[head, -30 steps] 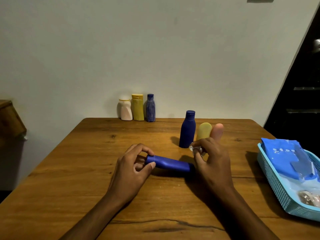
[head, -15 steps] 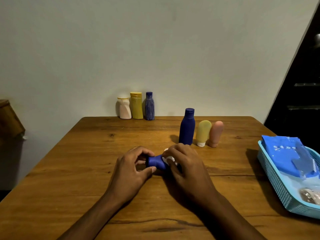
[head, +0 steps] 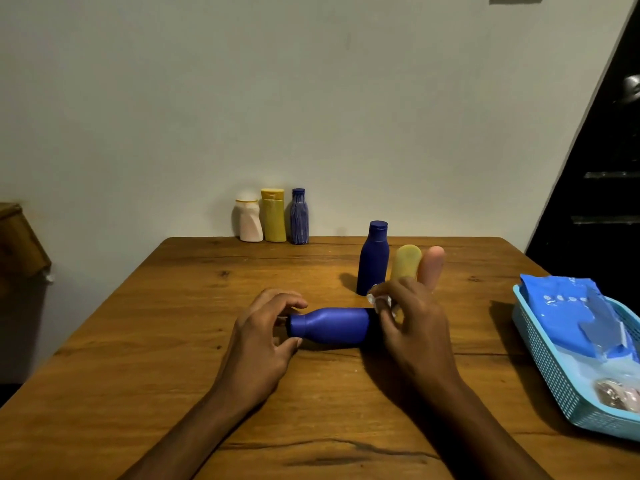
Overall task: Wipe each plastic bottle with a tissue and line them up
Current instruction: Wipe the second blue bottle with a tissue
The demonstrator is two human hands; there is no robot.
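Note:
A blue plastic bottle (head: 330,325) lies on its side on the wooden table (head: 166,341), cap end to the left. My left hand (head: 263,337) pinches its cap end. My right hand (head: 412,327) sits at the bottle's base end and holds a crumpled white tissue (head: 379,301) between its fingers. Behind stand a dark blue bottle (head: 373,258), a yellow tube (head: 406,262) and a pink tube (head: 432,263). At the far edge by the wall stand a white bottle (head: 249,220), a yellow bottle (head: 273,216) and a striped blue bottle (head: 299,218).
A light blue plastic basket (head: 550,372) sits at the table's right edge with a blue wipes pack (head: 568,317) and a crumpled wrapper inside. A wooden piece of furniture (head: 17,244) stands off the table's left side.
My right hand slid left along the bottle with the tissue, then back right to the base end, uncovering the bottle's body. My left hand stayed on the cap end.

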